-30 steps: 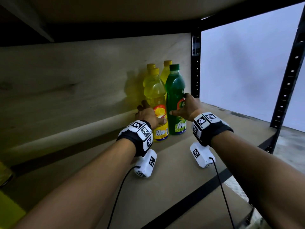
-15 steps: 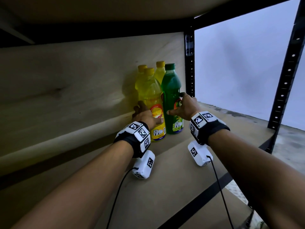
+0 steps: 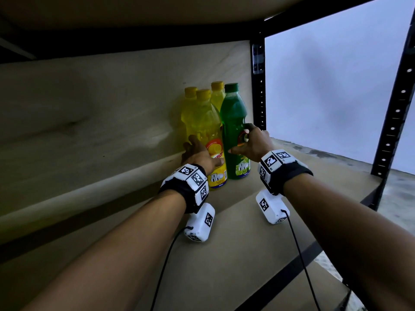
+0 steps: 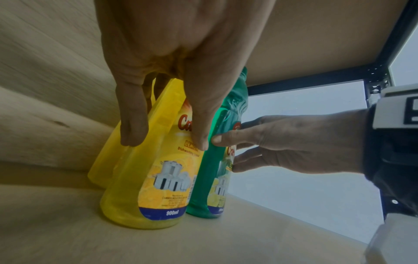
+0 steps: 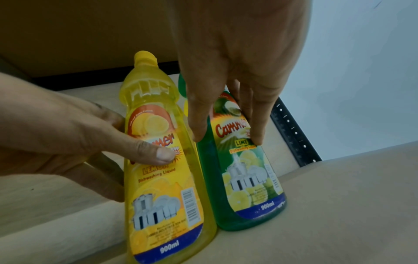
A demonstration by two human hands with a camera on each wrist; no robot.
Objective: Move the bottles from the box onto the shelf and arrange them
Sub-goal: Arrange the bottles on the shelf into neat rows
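Four dish-soap bottles stand together at the back right corner of the shelf board (image 3: 224, 248). Two yellow bottles (image 3: 216, 97) stand at the back. My left hand (image 3: 205, 151) grips the front yellow bottle (image 3: 208, 131) at its label, thumb on the front and fingers round the left side, as the left wrist view shows of the hand (image 4: 166, 142) and bottle (image 4: 158, 187). My right hand (image 3: 241, 140) grips the green bottle (image 3: 232, 115) beside it, thumb left and fingers right (image 5: 228, 137). Both front bottles (image 5: 162, 187), (image 5: 246, 178) stand upright and touch each other.
A wooden back panel (image 3: 112, 122) closes the shelf behind the bottles. A black upright post (image 3: 258, 90) stands just right of the green bottle, another post (image 3: 393, 113) at the front right. The upper shelf board (image 3: 157, 12) hangs low overhead. Bare board stretches left of the bottles.
Both hands stay on the same two bottles. The head view has drifted slightly left and down; the bottles show no clear movement on the board.
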